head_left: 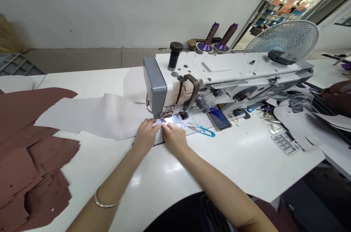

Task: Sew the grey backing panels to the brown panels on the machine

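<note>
Left hand (144, 135) and right hand (176, 137) were half-curled on the pale sheet (95, 118), pinch unclear, 1 end at the machine's presser foot (163, 118), most left of it on the tabletop (148, 180); stitched versus remaining length wasn't discernible.

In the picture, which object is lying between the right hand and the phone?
A pair of blue-handled snips lies between the right hand and the phone, its blades toward the hand. The head view shows this.
</note>
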`<state>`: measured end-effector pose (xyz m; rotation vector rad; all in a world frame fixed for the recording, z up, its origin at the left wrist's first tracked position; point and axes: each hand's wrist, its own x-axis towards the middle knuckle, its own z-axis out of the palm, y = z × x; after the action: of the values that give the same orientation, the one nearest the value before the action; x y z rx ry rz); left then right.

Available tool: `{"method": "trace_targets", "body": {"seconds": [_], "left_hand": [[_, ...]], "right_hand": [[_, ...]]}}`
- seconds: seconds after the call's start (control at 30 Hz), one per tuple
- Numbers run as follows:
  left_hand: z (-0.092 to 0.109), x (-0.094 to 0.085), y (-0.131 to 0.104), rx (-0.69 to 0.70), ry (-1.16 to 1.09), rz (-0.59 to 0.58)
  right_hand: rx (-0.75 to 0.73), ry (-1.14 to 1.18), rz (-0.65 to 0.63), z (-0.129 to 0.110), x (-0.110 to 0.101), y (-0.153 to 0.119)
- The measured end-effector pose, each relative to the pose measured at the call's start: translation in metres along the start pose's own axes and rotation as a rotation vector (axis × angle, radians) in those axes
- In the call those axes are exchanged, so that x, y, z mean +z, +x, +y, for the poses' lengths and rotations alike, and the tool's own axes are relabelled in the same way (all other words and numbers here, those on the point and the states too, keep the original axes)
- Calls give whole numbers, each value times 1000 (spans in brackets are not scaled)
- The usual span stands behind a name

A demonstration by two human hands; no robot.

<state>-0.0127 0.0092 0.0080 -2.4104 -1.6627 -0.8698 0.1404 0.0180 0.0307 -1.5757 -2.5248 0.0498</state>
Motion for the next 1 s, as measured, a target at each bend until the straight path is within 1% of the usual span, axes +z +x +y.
{"method": "trace_targets", "body": {"seconds": [0.2, 0.4, 0.57, 0.77, 0.83, 0.9, 0.97, 1.0], "left_hand": [[0, 0, 3, -15, 33, -33], [0, 1, 6, -35, 63, -40], [-3, 1, 7, -18, 106, -31], [2, 1, 10, -47, 117, -74], [0, -4, 7, -61, 147, -96], [-8, -14, 3, -98, 202, -121], [-17, -28, 1, -185, 251, -130], [-20, -34, 5, -235, 254, -121]], "right_hand": [[6, -18, -6, -1, 2, 0], [15, -13, 19, -1, 4, -1], [25, -16, 21, 0, 3, 0], [26, -9, 5, -2, 2, -1], [24, 0, -5, -1, 3, 0], [19, 9, -3, 0, 3, 3], [13, 7, 6, 0, 4, 5], [10, 4, 8, -1, 5, 5]]}}
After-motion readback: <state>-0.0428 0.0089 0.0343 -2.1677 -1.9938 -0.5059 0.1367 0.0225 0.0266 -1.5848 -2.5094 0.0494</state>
